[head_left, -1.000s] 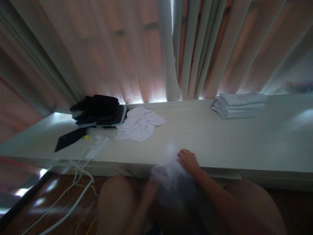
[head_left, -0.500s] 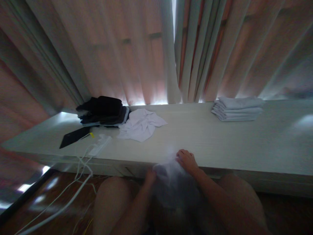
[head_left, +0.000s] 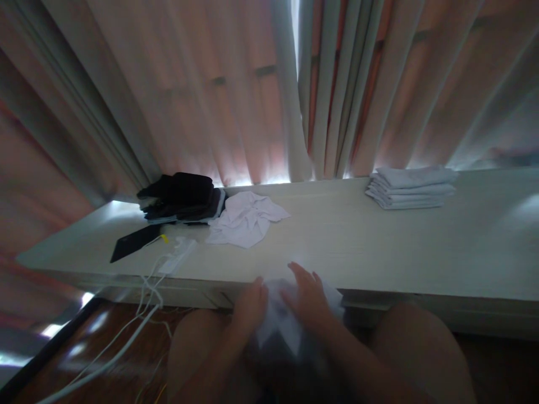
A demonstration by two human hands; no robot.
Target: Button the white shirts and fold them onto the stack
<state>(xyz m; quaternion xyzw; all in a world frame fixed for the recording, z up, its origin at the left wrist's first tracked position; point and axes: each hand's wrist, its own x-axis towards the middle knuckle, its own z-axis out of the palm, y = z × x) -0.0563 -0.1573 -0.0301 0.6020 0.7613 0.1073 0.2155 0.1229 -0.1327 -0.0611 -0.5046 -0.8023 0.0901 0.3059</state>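
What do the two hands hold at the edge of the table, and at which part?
Both hands grip a white cloth: the left hand at its left side, the right hand on its upper part. The exact grip is blurred.

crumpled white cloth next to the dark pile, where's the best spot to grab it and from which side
Probably the raised bunched folds in the middle of the crumpled white cloth, coming from above on the near, right-hand side. It lies loose and flat-edged on the ledge, and the dark pile crowds its left edge.
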